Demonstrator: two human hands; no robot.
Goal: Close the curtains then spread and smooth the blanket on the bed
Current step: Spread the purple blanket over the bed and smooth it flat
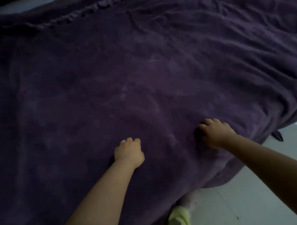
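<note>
- The dark purple plush blanket (139,67) already covers nearly the whole bed, draping over its near edge to the pale tiled floor (263,182).
- The curtains are out of view (the dim light suggests they are drawn).
- Left hand (129,152) and right hand (215,132) rest on the blanket near that edge, fingers curled; whether they pinch fabric I cannot tell.
- Creases at the right side likely remain to smooth.

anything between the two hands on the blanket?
Nothing but blanket. In the head view, the stretch from left hand to right hand is bare purple fabric, fairly smooth.
</note>
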